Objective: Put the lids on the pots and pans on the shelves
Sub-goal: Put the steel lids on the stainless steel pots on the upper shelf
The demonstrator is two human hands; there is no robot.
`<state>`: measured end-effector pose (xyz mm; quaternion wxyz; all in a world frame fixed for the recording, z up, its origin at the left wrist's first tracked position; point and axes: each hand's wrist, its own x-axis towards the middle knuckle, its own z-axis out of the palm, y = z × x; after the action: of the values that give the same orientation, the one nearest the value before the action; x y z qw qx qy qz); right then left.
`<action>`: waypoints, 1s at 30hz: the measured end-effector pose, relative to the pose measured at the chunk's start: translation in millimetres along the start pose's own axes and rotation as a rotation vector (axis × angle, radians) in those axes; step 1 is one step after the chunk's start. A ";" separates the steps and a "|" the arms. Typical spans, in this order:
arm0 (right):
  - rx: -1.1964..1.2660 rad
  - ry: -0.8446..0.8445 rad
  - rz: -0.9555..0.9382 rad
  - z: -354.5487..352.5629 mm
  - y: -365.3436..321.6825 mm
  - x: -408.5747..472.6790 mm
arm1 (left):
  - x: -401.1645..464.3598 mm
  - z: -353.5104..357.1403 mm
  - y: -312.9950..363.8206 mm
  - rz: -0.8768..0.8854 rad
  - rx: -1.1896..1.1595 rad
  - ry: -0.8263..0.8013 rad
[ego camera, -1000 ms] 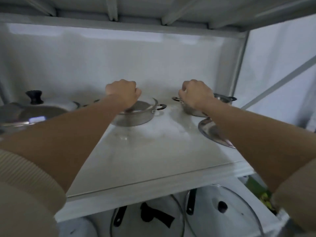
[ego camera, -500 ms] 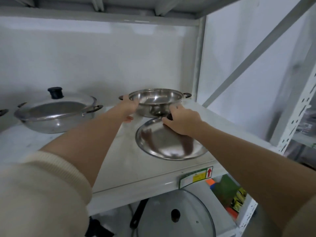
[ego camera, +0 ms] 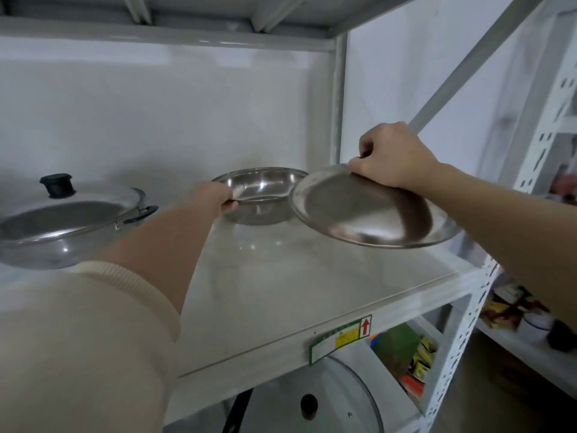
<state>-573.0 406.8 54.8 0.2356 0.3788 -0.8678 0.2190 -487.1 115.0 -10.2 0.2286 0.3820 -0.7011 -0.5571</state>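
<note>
Your left hand (ego camera: 218,200) grips steel pot (ego camera: 260,200) handle | right hand (ego camera: 392,157) holds steel lid (ego camera: 368,210) tilted beside it, near shelf (ego camera: 312,295) right edge | risk: lid lands crooked, slides off.

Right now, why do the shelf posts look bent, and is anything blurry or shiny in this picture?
Head view: the wide-angle lens bows the shelf post and stretches the near sleeve; the steel lid in the right hand is smeared by motion; soft highlights glint inside the open pot held by the left hand; lighting is flat, shadows faint.
</note>
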 end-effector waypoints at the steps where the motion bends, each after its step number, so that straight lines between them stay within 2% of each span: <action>1: 0.027 0.040 0.005 -2.2 -1.3 5.9 | 2.2 -1.0 -0.4 -0.016 -0.001 0.010; 5: 0.058 0.108 -0.009 11.5 -21.7 34.7 | -3.3 -10.8 -4.9 -0.031 -0.028 -0.032; 15: 0.044 -0.002 -0.125 91.3 -92.9 100.3 | 3.8 -40.3 -26.0 -0.038 -0.305 -0.243; 20: 0.014 -0.025 -0.093 108.4 -96.8 114.7 | 12.8 -42.5 -31.2 -0.081 -0.419 -0.328; 30: 0.072 -0.073 -0.060 141.7 -89.2 125.1 | 13.3 -37.6 -33.9 -0.085 -0.547 -0.360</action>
<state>-614.9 203.3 32.2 0.1966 0.4207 -0.8556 0.2287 -457.5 78.7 -33.7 0.1718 0.2307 -0.5381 -0.7923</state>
